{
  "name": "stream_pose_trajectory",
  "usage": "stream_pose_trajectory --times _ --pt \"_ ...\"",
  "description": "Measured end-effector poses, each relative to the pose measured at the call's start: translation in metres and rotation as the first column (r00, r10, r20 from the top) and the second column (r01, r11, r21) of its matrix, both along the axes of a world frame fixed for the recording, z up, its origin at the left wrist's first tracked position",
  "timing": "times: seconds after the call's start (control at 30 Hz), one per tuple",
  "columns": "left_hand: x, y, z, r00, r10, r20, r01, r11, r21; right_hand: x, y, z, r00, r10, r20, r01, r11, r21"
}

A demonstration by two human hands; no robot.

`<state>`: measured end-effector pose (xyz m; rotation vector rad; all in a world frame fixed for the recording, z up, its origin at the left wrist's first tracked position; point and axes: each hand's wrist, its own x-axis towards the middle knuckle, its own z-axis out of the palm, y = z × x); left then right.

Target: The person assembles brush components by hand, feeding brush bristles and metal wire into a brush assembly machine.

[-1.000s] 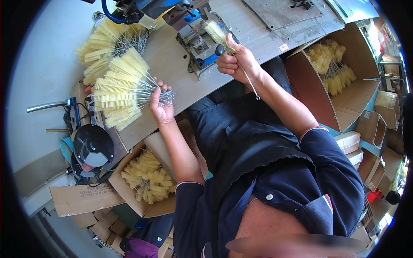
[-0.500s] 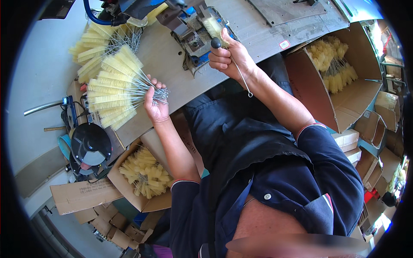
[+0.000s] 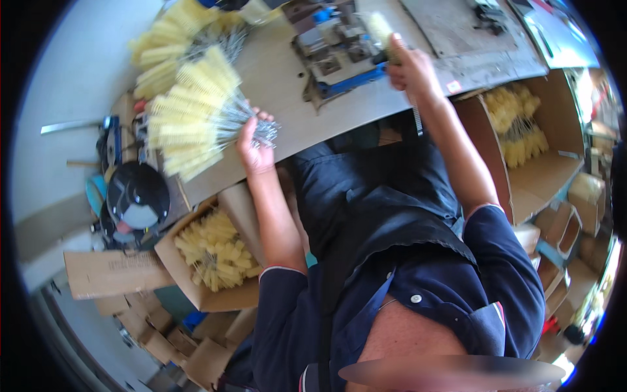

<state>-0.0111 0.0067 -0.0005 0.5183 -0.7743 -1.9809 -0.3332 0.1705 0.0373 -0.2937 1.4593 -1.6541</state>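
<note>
My left hand (image 3: 257,147) is closed around the wire stems of a fanned bundle of bottle brushes (image 3: 196,114), their pale yellow bristles spread toward the left. My right hand (image 3: 411,72), blurred by motion, grips a single bottle brush (image 3: 379,29). Its bristle head points up past my thumb, and its wire stem (image 3: 418,121) hangs below the fist. Just left of that hand, a metal bench fixture (image 3: 333,62) with blue parts sits on the table. More yellow brushes (image 3: 179,39) lie piled behind the bundle.
A cardboard box of brushes (image 3: 186,274) stands at lower left, another box (image 3: 545,163) at the right. A round black machine (image 3: 137,196) is beside the table's left end. A flat metal plate (image 3: 457,29) lies on the grey tabletop (image 3: 281,85) at the far right.
My right hand has moved right, off the front of the fixture, with the brush still in it. The whole view has shifted slightly; my left hand keeps its hold on the bundle.
</note>
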Motion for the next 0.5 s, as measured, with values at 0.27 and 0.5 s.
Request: stream_pose_trajectory --times 0.27,0.5 --pt "0.000 0.003 0.007 1.000 0.014 0.021 -0.015 0.999 0.035 -0.040 -0.011 0.000 0.123 -0.022 -0.992 0.511 0.859 0.044" --pt "0.007 0.000 0.011 1.000 -0.007 -0.006 0.007 1.000 -0.009 0.108 -0.049 0.022 0.631 -0.014 -0.776 -0.189 0.967 -0.171"
